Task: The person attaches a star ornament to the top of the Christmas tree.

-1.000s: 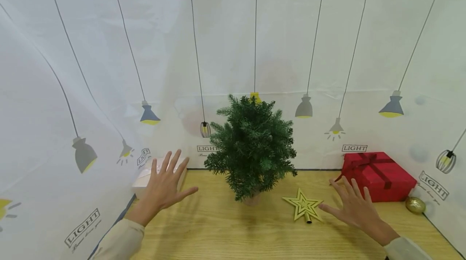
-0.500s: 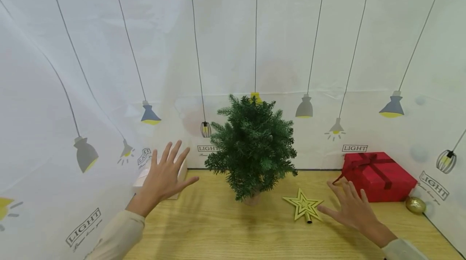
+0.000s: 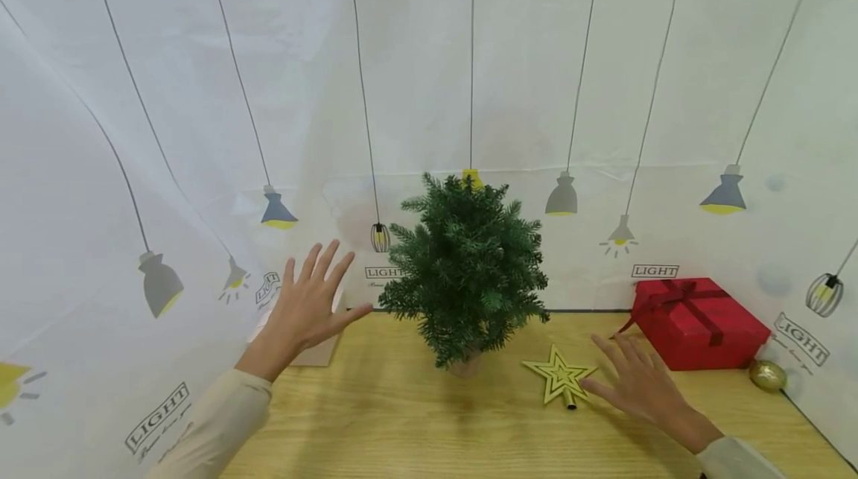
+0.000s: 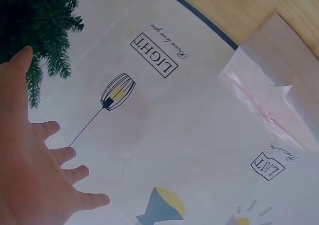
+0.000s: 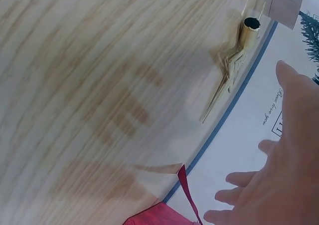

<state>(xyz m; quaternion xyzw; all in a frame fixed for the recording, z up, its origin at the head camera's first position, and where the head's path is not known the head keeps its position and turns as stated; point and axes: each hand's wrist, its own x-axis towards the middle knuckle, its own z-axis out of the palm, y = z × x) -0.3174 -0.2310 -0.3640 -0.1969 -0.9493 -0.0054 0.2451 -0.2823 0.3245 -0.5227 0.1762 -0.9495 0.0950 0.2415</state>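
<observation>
A small green artificial Christmas tree [image 3: 469,270] stands upright in the middle of the table. To its left my left hand [image 3: 304,311] hovers with fingers spread, in front of a pale pink gift box [image 4: 284,80] that it partly hides in the head view. My right hand [image 3: 646,386], fingers spread and holding nothing, is above the table beside a gold star tree topper [image 3: 559,375]. The star lies flat, its hollow socket toward me; in the head view my right thumb tip overlaps its right point. Whether they touch I cannot tell.
A red gift box [image 3: 700,322] with a dark red ribbon sits at the right back, with a gold ball ornament [image 3: 767,375] at its corner. A white sheet [image 3: 415,77] printed with hanging lamps walls the wooden table [image 3: 415,427] at the back and sides.
My left hand has risen and moved slightly away from me, showing more of the pink box. The right hand has shifted a little left toward the star. The objects have stayed in place.
</observation>
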